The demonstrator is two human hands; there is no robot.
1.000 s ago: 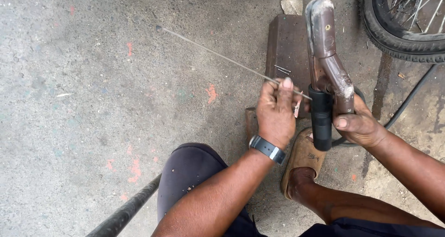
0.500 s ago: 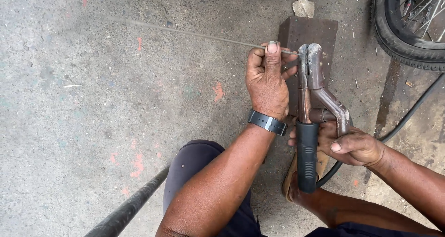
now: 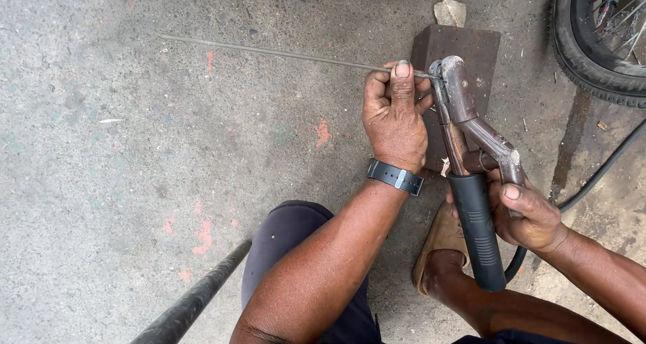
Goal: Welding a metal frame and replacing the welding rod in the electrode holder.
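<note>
While the left hand [image 3: 396, 119] pinches the welding rod [image 3: 282, 53] with its near end at the electrode holder [image 3: 471, 162] head, the right hand [image 3: 531, 216] squeezes the lever; seating looks unfinished, clamping remains.

Even, soft daylight, sharp picture.

The concrete floor [image 3: 134, 149] is evenly lit with no glare; shadows are faint and fall close under the left hand [image 3: 396, 119], the right hand [image 3: 531, 213] and the metal block [image 3: 464, 48]. Focus holds across the middle. The pipe [image 3: 192, 303] at the bottom edge is slightly soft, and the tyre [image 3: 592, 61] in the corner looks a little stretched.
</note>
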